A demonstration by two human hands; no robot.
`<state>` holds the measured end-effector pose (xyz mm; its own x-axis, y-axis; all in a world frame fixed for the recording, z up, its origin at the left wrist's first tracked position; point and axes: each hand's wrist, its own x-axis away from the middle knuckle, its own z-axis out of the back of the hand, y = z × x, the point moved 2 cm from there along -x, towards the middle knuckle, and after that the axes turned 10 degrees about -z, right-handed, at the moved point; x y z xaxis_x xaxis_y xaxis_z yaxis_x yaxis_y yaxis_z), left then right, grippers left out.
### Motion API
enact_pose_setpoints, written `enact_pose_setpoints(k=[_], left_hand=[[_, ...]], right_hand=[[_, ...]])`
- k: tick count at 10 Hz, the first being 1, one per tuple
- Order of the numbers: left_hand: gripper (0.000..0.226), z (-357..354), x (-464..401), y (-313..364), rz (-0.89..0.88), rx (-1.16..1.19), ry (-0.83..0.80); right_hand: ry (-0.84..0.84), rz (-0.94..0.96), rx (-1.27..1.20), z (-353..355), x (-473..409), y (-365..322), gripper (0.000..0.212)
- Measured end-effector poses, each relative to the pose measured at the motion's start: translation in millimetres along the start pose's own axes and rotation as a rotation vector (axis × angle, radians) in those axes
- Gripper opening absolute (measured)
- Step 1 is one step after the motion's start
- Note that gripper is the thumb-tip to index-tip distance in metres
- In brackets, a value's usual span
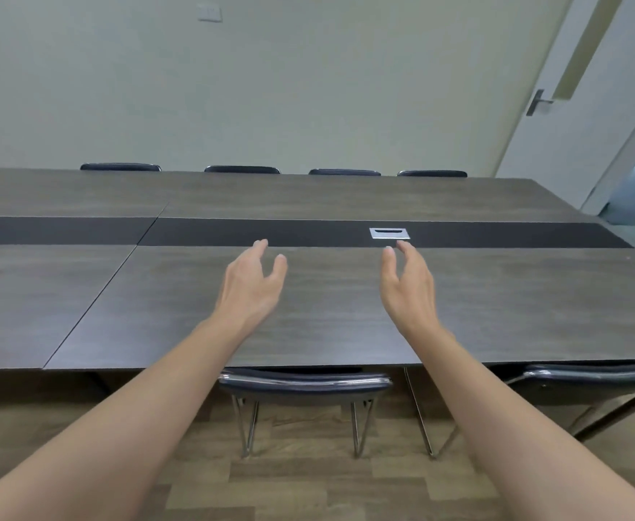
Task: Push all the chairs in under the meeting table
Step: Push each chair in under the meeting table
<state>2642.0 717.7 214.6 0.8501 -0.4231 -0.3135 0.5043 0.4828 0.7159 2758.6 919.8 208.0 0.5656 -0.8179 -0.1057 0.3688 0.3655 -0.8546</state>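
A long dark wood meeting table (195, 314) fills the view. Straight below me, a black chair (304, 383) with chrome legs stands tucked against the table's near edge. Another black chair (590, 377) stands at the near edge on the right, turned at a slight angle. Several chair backs (241, 169) show just above the far edge. My left hand (250, 285) and my right hand (408, 285) are held out above the tabletop, palms facing each other, fingers relaxed, holding nothing. Neither hand touches a chair.
A metal cable port (389, 233) sits in the table's dark centre strip. A white door (587, 92) with a lever handle stands open at the right, with a doorway beside it. Wood-pattern floor (308, 483) lies beneath me. A plain wall runs behind the far chairs.
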Motion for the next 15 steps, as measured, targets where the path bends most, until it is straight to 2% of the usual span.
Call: enact_pose_setpoints(k=[4,11,15], left_hand=[[0.061,48,16,-7,-0.025,-0.023,0.029],[0.063,158,-2,-144,-0.098,-0.001,-0.131],[0.068,191,23,-179,-0.081,0.042,-0.138]], right_hand=[[0.013,0.107,0.020,3,32,-48,0.052],[-0.006,-0.003,0.063,-157,140,-125,0.055],[-0.021,-0.032,0.093,-189,191,-133,0.055]])
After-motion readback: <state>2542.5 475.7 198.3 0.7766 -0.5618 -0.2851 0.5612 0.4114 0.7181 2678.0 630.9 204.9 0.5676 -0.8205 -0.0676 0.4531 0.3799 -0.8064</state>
